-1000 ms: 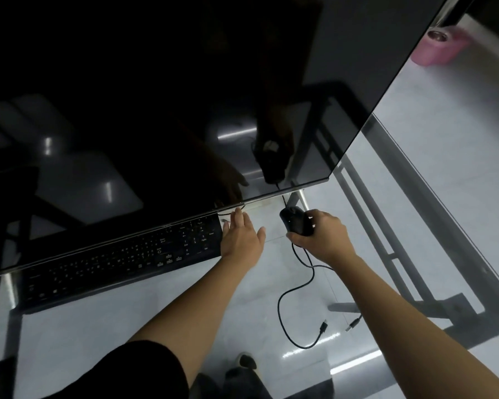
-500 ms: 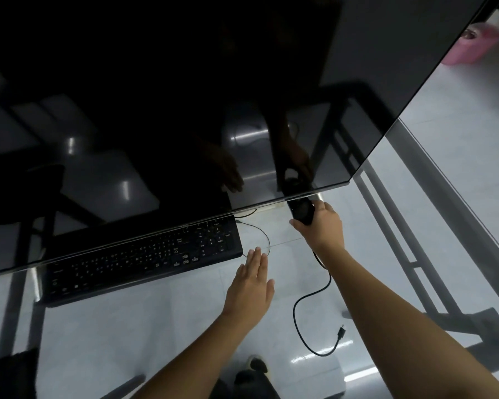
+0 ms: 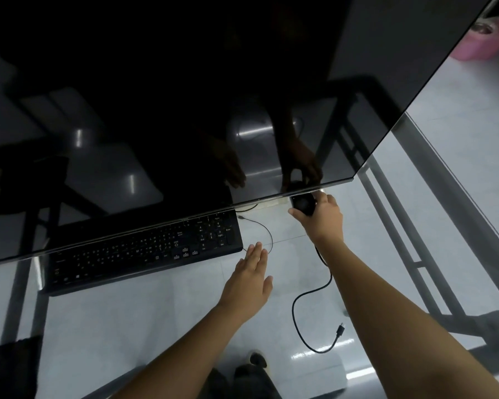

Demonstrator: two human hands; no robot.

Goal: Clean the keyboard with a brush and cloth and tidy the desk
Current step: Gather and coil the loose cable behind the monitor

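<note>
A black keyboard (image 3: 144,251) lies on the glass desk (image 3: 127,318), its far half hidden under the big dark monitor (image 3: 185,96). My right hand (image 3: 323,217) grips a black mouse (image 3: 301,204) at the monitor's lower right corner. The mouse cable (image 3: 308,306) trails back toward me and ends in a loose USB plug (image 3: 340,331). My left hand (image 3: 249,283) hovers flat with straight fingers just right of the keyboard's near corner, holding nothing. A thin keyboard cable (image 3: 264,228) loops beside the number pad. No brush or cloth is in view.
Through the glass I see the desk's dark metal frame (image 3: 401,240), the white tiled floor and my shoes (image 3: 251,372). A pink container (image 3: 478,41) stands on the floor at the far right. A dark object (image 3: 9,367) sits at the desk's near left edge.
My right hand carried the mouse away from me up to the monitor's lower edge. My left hand drew back from the keyboard's right end toward me.
</note>
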